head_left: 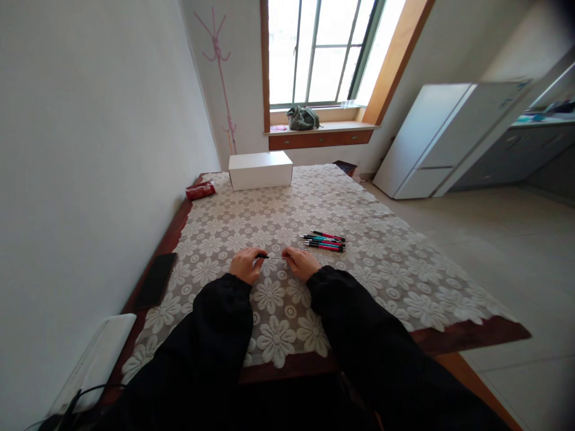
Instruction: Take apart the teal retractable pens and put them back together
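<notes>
My left hand (245, 264) is closed on a short black pen part (262, 256), its dark end showing past the fingertips. A thin, pale, rod-like piece (275, 258) spans the small gap to my right hand (301, 262), whose fingers pinch its other end. Whether this thin piece joins the black part is too small to tell. Just beyond my right hand lie several pens (324, 240) in a loose bundle, with black, red and teal barrels. Both hands are low over the lace tablecloth (269, 294), near the table's front.
A white box (260, 171) stands at the table's far end, with a red packet (200, 190) to its left. Along the left edge lie a black phone (155, 280) and a white device with cables (96, 359). A wall runs close on the left.
</notes>
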{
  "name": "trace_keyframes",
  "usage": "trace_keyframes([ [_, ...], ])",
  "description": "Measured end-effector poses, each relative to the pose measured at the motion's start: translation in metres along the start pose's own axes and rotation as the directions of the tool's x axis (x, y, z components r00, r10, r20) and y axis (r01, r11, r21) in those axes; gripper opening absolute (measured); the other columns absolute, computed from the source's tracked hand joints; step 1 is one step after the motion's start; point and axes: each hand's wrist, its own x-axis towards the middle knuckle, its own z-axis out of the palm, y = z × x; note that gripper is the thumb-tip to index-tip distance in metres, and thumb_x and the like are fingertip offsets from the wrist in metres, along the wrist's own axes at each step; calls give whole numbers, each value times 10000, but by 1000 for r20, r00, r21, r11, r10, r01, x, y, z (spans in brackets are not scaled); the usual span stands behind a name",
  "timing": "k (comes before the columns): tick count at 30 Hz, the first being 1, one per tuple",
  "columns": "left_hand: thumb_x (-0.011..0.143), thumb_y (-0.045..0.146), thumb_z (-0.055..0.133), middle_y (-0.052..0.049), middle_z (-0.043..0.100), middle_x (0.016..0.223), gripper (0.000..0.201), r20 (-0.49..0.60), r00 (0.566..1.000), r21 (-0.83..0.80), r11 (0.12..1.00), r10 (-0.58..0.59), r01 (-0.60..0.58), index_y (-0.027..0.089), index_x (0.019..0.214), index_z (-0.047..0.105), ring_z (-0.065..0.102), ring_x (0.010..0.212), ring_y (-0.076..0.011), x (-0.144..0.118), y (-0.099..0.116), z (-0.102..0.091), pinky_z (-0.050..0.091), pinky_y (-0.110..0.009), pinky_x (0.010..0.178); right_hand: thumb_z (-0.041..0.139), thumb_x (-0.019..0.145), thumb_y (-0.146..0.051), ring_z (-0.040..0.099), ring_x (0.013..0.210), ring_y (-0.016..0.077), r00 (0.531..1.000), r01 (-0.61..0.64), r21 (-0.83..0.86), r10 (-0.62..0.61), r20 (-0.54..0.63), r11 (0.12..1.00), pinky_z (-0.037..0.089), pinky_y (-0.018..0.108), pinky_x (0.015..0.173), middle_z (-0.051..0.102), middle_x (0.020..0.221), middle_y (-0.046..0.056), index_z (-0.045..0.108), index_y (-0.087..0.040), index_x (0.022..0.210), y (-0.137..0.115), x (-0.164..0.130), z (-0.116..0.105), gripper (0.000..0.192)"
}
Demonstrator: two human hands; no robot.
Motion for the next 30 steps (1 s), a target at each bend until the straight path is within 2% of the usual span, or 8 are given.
trace_keyframes([
  [9, 808, 165, 579, -28, 716, 1025, 213, -42, 998, 63, 997, -38, 41, 241, 987, 667, 615, 1008, -225, 0, -1, 1, 462, -378, 927, 468, 907, -152, 609, 851, 171, 1000, -11, 23, 11, -6, 1000, 387, 256, 741, 673, 949, 38, 567, -212, 974, 0, 0, 0, 133],
  [16, 811, 237, 613, -45, 693, 1079, 203, 1, 996, 148, 985, -85, 84, 252, 998, 690, 580, 1072, -272, 0, -6, 5, 433, -440, 944, 473, 911, -166, 609, 830, 166, 1000, -24, 51, 24, -8, 998, 381, 248, 722, 671, 911, 35, 569, -205, 971, 2, 1, 4, 120],
  [20, 803, 271, 646, -53, 674, 1117, 260, -27, 1000, 101, 995, 16, -13, 262, 1060, 683, 566, 1112, -267, 0, -4, 4, 434, -428, 973, 478, 910, -163, 612, 830, 167, 1000, -6, 45, 5, 3, 999, 386, 250, 724, 676, 926, 40, 575, -206, 996, 1, 1, 4, 136],
  [24, 809, 320, 666, -50, 679, 1083, 186, -43, 989, 52, 989, 140, -138, 252, 979, 697, 576, 1105, -247, 0, -2, 3, 442, -401, 984, 474, 912, -157, 617, 829, 166, 999, 35, 66, -36, 17, 997, 398, 254, 740, 681, 932, 45, 584, -200, 1012, -1, 0, 3, 154],
  [30, 836, 342, 657, -40, 693, 1034, 122, -72, 981, 29, 983, 181, -180, 243, 895, 698, 600, 1046, -221, 1, -3, 3, 460, -382, 958, 480, 916, -164, 628, 837, 164, 997, 62, 80, -65, 37, 995, 411, 253, 746, 690, 931, 42, 603, -202, 1039, -3, 0, 3, 178],
])
